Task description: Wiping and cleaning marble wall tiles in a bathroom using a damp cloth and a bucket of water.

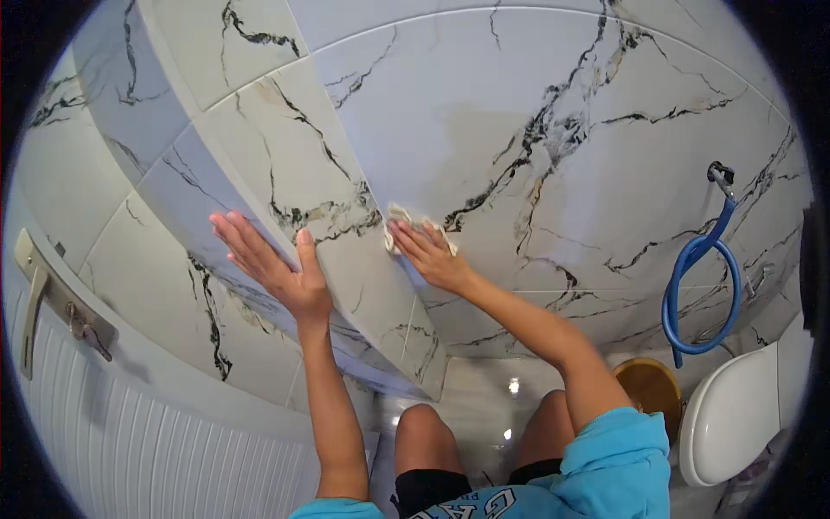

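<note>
A pale cloth [406, 213] lies against the marble-patterned wall tiles [415, 156], close to the inner corner with the projecting column. My right hand [431, 254] presses it flat, with the fingers spread over it and part of the cloth hidden beneath them. On the left, my left hand [275, 272] rests along the edge of the tiled column [324, 188]. Its fingers lie on the column's left side and its thumb points up, apart from them. Nothing is held in the left hand.
A blue hose [668, 311] hangs coiled from a wall tap [721, 174]. Below it stand a round brown container [652, 389] and a white toilet with its lid [733, 415] down. At left is a ribbed white door [175, 447] with a lever handle [34, 311] and keys [91, 334].
</note>
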### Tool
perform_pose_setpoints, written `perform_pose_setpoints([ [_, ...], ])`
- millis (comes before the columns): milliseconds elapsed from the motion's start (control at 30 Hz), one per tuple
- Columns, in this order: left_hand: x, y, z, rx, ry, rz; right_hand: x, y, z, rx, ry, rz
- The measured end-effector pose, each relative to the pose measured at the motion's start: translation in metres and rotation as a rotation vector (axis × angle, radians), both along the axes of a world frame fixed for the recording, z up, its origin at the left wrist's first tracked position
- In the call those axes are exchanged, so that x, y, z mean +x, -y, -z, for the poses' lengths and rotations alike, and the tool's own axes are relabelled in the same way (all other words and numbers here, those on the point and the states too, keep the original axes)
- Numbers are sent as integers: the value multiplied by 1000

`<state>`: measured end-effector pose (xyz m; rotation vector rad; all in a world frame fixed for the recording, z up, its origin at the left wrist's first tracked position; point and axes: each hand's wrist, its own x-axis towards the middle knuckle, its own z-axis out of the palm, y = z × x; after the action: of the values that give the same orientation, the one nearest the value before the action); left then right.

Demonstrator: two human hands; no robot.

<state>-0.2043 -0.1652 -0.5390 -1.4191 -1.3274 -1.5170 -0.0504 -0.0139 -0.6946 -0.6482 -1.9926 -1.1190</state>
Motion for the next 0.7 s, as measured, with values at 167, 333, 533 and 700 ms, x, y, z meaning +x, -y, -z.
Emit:
perform_pose_setpoints([
  [167, -2, 1, -2, 10, -39, 14, 35, 14, 75, -250, 261, -14],
  [333, -1, 1, -2, 24, -59, 16, 114, 25, 87, -231, 237, 79],
  [533, -1, 2, -3, 18, -84, 18, 231, 35, 85, -210, -147, 348],
  [700, 3, 5, -3, 7, -68, -11, 304, 50, 77, -176, -607, 510],
])
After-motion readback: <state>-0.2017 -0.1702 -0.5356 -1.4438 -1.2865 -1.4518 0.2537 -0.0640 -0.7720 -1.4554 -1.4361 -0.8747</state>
